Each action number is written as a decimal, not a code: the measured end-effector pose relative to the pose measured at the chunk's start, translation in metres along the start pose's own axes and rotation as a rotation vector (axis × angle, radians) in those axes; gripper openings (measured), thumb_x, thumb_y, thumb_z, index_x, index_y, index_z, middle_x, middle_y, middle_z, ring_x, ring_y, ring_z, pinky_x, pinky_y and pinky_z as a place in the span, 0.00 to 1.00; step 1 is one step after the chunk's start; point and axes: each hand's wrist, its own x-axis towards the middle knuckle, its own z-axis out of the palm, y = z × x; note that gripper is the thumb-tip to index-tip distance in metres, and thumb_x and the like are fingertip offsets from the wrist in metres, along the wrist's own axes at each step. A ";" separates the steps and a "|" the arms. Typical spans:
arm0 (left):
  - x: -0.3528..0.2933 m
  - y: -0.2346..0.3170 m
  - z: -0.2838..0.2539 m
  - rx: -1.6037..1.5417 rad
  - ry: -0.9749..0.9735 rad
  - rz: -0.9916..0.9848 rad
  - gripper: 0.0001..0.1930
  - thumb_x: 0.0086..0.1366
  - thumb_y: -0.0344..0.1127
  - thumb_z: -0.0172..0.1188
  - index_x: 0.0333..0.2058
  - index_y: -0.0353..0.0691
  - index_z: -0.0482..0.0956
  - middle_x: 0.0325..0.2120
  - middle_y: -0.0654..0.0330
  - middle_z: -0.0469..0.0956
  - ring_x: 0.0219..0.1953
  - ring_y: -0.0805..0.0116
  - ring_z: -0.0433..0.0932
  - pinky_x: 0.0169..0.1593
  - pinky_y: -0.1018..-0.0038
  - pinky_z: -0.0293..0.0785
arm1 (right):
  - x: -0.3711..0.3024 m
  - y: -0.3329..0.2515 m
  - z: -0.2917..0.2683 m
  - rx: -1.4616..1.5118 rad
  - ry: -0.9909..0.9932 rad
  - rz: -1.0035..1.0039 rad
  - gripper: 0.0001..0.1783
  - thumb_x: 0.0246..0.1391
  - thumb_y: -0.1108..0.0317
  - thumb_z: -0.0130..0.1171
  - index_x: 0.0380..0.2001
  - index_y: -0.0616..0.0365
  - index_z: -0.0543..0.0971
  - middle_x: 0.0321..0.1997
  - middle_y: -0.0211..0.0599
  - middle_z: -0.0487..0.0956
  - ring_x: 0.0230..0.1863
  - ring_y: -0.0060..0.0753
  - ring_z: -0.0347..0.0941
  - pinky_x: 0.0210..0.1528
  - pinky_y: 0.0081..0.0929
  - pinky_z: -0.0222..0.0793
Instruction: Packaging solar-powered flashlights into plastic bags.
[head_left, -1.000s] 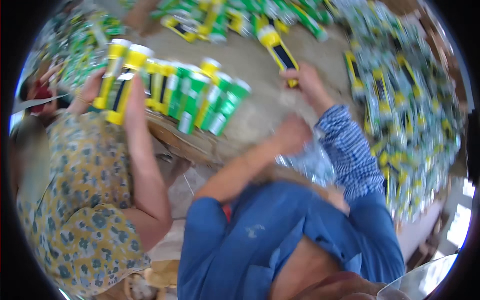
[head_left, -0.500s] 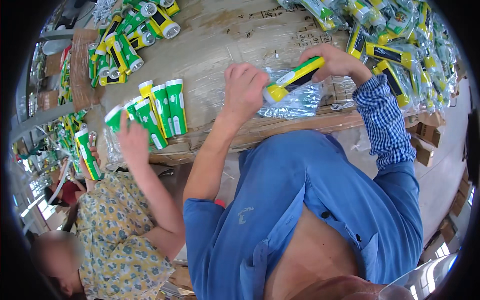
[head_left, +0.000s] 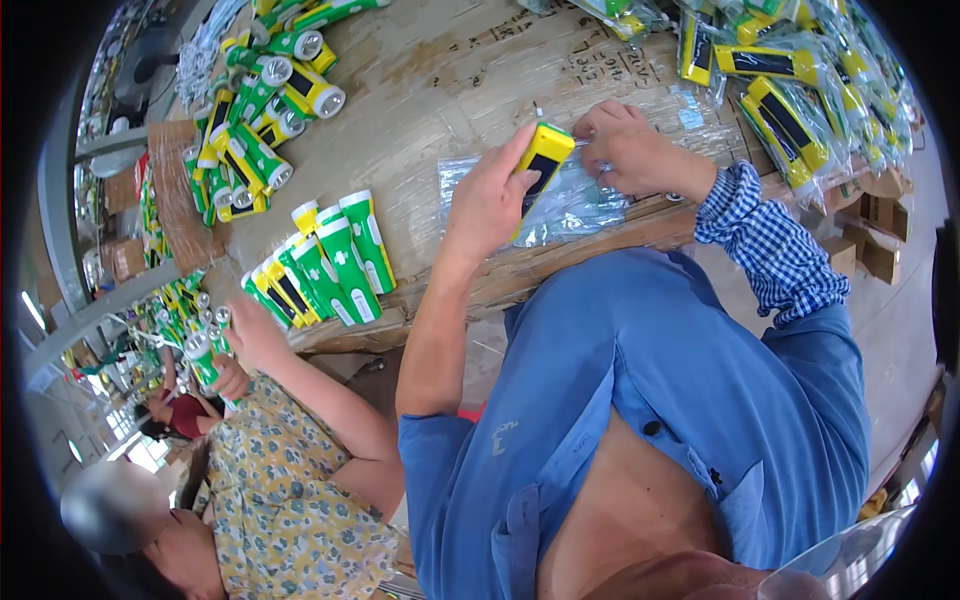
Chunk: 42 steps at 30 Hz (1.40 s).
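Observation:
My left hand (head_left: 490, 205) is wrapped round a yellow and green flashlight (head_left: 548, 160) with a dark panel on its side, holding it tilted above the table. Just to its right, my right hand (head_left: 640, 152) has its fingers bent and pinched at the clear plastic bags (head_left: 575, 215), which lie flat near the table's front edge. The fingertips partly hide the spot where they meet the film.
Bagged flashlights (head_left: 790, 120) are heaped at the right. Unbagged ones stand in a row (head_left: 340, 265) at the left, with a loose pile (head_left: 250, 150) behind them. A co-worker (head_left: 290, 480) in a floral top sits at my left, holding flashlights. Cardboard boxes (head_left: 880, 230) stand beyond the table's right end.
The flashlight was between both hands; now only my left hand holds it, more upright. My right hand has let go of it and come down to the plastic bags. The co-worker's hand has left the row.

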 end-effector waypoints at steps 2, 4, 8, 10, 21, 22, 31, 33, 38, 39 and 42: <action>-0.001 0.011 -0.004 0.158 -0.104 0.040 0.30 0.63 0.27 0.61 0.64 0.53 0.71 0.44 0.53 0.80 0.43 0.47 0.80 0.44 0.59 0.76 | -0.009 -0.001 -0.009 0.097 0.034 0.007 0.07 0.41 0.67 0.68 0.28 0.52 0.83 0.43 0.33 0.77 0.55 0.42 0.69 0.58 0.42 0.64; -0.003 0.018 -0.001 0.267 -0.192 0.122 0.30 0.62 0.26 0.61 0.64 0.53 0.71 0.43 0.54 0.81 0.42 0.47 0.80 0.42 0.58 0.77 | -0.013 -0.005 -0.021 0.139 0.084 -0.042 0.07 0.42 0.69 0.68 0.28 0.53 0.83 0.41 0.32 0.77 0.52 0.41 0.70 0.57 0.40 0.64; -0.012 0.014 0.025 0.426 -0.301 0.272 0.27 0.53 0.22 0.60 0.54 0.48 0.81 0.42 0.53 0.81 0.41 0.49 0.81 0.42 0.58 0.78 | -0.011 -0.014 -0.032 0.176 0.055 -0.085 0.07 0.43 0.70 0.68 0.30 0.56 0.82 0.37 0.35 0.77 0.44 0.40 0.75 0.49 0.35 0.70; -0.014 0.019 0.030 0.412 -0.288 0.295 0.24 0.50 0.22 0.59 0.49 0.44 0.82 0.40 0.52 0.81 0.41 0.50 0.81 0.43 0.59 0.78 | -0.016 -0.009 -0.033 0.333 0.014 0.025 0.09 0.44 0.71 0.68 0.32 0.58 0.82 0.36 0.37 0.78 0.42 0.41 0.76 0.46 0.34 0.72; -0.022 0.024 0.022 0.514 -0.011 0.332 0.15 0.59 0.32 0.65 0.46 0.38 0.80 0.39 0.52 0.81 0.45 0.52 0.79 0.56 0.55 0.70 | -0.116 0.048 -0.045 0.157 -0.135 0.262 0.10 0.44 0.70 0.65 0.32 0.59 0.81 0.37 0.42 0.80 0.44 0.49 0.77 0.48 0.42 0.73; -0.025 0.021 0.022 0.527 0.011 0.329 0.16 0.57 0.32 0.66 0.45 0.38 0.80 0.38 0.53 0.81 0.45 0.52 0.79 0.56 0.55 0.69 | -0.115 0.048 -0.035 0.172 -0.155 0.217 0.09 0.44 0.70 0.64 0.32 0.59 0.81 0.36 0.42 0.80 0.44 0.49 0.76 0.48 0.42 0.73; -0.053 -0.004 -0.030 0.464 0.246 -0.003 0.18 0.59 0.36 0.68 0.47 0.38 0.80 0.44 0.52 0.79 0.45 0.49 0.79 0.53 0.58 0.73 | -0.052 0.011 -0.066 0.480 0.169 0.378 0.05 0.61 0.74 0.57 0.38 0.65 0.76 0.31 0.36 0.74 0.35 0.28 0.71 0.40 0.28 0.69; -0.065 -0.013 -0.034 0.248 0.153 -0.242 0.14 0.60 0.33 0.66 0.45 0.38 0.80 0.42 0.52 0.80 0.41 0.49 0.80 0.48 0.60 0.75 | -0.006 -0.015 -0.064 0.492 0.146 0.194 0.06 0.61 0.72 0.58 0.38 0.64 0.76 0.29 0.38 0.75 0.33 0.33 0.72 0.39 0.30 0.69; -0.071 -0.036 -0.018 0.136 0.256 -0.187 0.07 0.62 0.29 0.63 0.39 0.37 0.81 0.37 0.50 0.81 0.35 0.49 0.81 0.39 0.61 0.77 | 0.059 -0.051 0.000 0.119 -0.210 -0.083 0.07 0.55 0.70 0.59 0.35 0.61 0.78 0.34 0.45 0.81 0.38 0.53 0.79 0.40 0.44 0.74; -0.073 -0.035 -0.016 0.123 0.289 -0.190 0.06 0.62 0.28 0.63 0.38 0.37 0.81 0.36 0.50 0.81 0.36 0.49 0.81 0.39 0.61 0.77 | 0.064 -0.056 0.011 0.036 -0.241 -0.094 0.07 0.52 0.71 0.60 0.34 0.62 0.79 0.33 0.45 0.82 0.39 0.53 0.80 0.41 0.46 0.75; -0.077 -0.039 -0.013 0.077 0.397 -0.188 0.05 0.62 0.25 0.63 0.38 0.35 0.81 0.31 0.53 0.81 0.31 0.62 0.80 0.36 0.69 0.76 | 0.067 -0.063 0.016 -0.043 -0.235 -0.099 0.07 0.50 0.70 0.61 0.33 0.57 0.82 0.33 0.43 0.83 0.38 0.52 0.81 0.40 0.47 0.76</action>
